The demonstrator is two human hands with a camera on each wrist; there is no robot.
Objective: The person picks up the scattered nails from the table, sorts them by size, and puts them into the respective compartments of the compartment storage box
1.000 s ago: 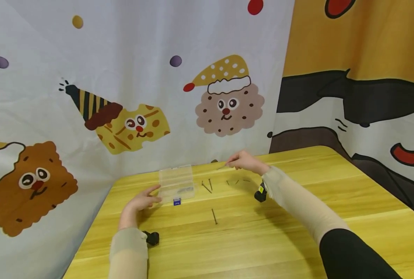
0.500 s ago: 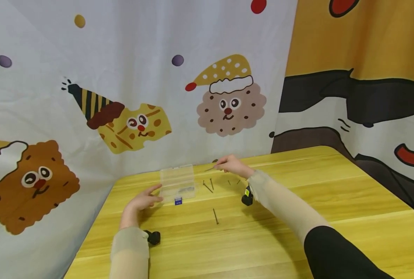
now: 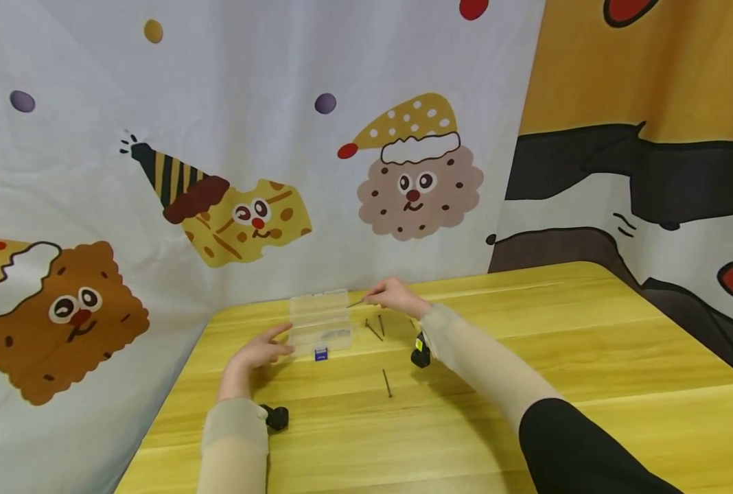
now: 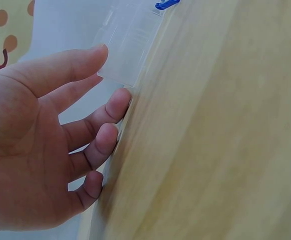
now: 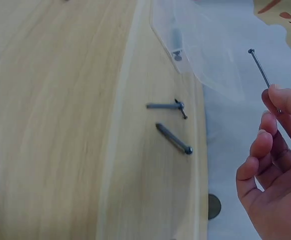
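Note:
Thumb and index finger of my right hand (image 3: 394, 296) pinch a thin metal nail (image 5: 259, 67), its head pointing away from the fingers. In the head view the nail's end comes close to the right edge of a clear plastic box (image 3: 320, 309). The box stands with its lid raised and a blue latch (image 3: 321, 354) at the front; small dark pieces (image 3: 337, 334) lie inside at the right. My left hand (image 3: 258, 353) is at the box's left side, thumb and index at its corner in the left wrist view, the other fingers loosely bent on the table.
Two larger nails (image 5: 173, 138) lie right of the box, a smaller one across one of them. Another nail (image 3: 387, 383) lies nearer the front on the wooden table (image 3: 465, 425). A printed curtain (image 3: 268, 103) hangs behind the table's back edge.
My right hand has moved left with the nail, toward the box. Its wrist now hides most of the small nails on the right. The left hand stays beside the box.

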